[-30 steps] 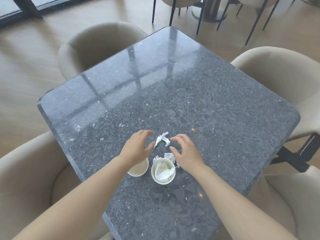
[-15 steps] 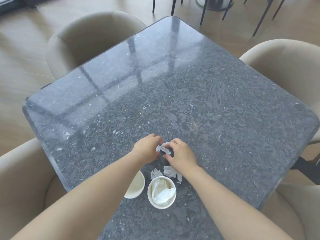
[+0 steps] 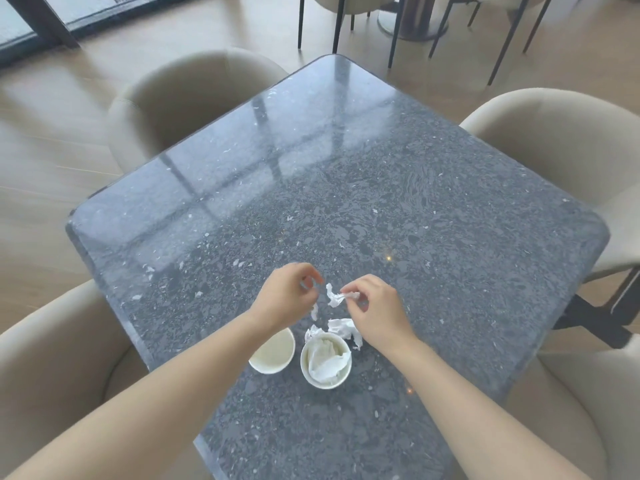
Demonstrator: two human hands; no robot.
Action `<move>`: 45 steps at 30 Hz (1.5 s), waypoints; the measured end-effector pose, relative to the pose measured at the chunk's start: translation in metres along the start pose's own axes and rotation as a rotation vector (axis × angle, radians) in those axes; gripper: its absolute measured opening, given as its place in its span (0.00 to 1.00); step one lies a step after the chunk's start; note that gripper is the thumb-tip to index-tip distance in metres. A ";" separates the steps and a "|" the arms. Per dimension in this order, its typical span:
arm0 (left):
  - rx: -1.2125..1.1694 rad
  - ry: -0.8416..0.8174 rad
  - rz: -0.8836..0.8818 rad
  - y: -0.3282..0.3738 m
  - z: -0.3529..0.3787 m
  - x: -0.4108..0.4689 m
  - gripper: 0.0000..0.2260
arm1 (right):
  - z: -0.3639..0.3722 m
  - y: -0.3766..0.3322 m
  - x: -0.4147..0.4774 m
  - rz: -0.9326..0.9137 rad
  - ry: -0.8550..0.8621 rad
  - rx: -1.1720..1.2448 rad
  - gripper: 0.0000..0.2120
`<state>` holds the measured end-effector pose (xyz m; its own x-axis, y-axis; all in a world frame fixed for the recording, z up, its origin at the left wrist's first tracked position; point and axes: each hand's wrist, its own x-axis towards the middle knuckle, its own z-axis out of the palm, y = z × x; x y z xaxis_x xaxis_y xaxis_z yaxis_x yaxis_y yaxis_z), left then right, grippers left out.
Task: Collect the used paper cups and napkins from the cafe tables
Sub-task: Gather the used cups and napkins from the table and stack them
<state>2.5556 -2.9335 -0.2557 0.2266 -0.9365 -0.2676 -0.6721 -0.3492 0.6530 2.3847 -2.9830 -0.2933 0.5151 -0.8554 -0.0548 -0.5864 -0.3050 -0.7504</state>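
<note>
Napkin scrap (image 3: pixel 334 298) hangs pinched between your right hand's (image 3: pixel 375 311) thumb and fingertips over the grey table (image 3: pixel 415 202), just far of two paper cups. The right cup (image 3: pixel 302 361) holds a wadded napkin (image 3: pixel 325 363), and the left cup (image 3: pixel 273 355) sits partly under your left wrist. Your left hand (image 3: pixel 285 294) is curled beside the scrap, though whether it grips anything cannot be told, and a loose napkin (image 3: pixel 344 328) lies against the right cup's far rim.

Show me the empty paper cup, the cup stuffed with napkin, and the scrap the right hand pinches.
empty paper cup (image 3: pixel 274 352): head view, bare inside.
napkin-stuffed paper cup (image 3: pixel 325 386): head view, near rim.
pinched napkin scrap (image 3: pixel 334 299): head view, crumpled middle.
</note>
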 end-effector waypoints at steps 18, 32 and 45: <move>0.246 -0.142 0.135 0.016 0.008 -0.110 0.20 | -0.009 -0.038 -0.085 -0.005 0.005 -0.052 0.09; 0.656 -0.197 0.258 -0.010 0.026 -0.117 0.26 | -0.003 -0.022 -0.104 -0.006 -0.102 -0.115 0.15; 0.558 -0.113 0.199 -0.004 0.027 -0.106 0.20 | -0.001 -0.014 -0.097 -0.081 -0.116 -0.111 0.19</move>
<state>2.5152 -2.8318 -0.2487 0.0026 -0.9622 -0.2723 -0.9693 -0.0693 0.2359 2.3427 -2.8960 -0.2767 0.6283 -0.7741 -0.0779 -0.6023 -0.4206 -0.6784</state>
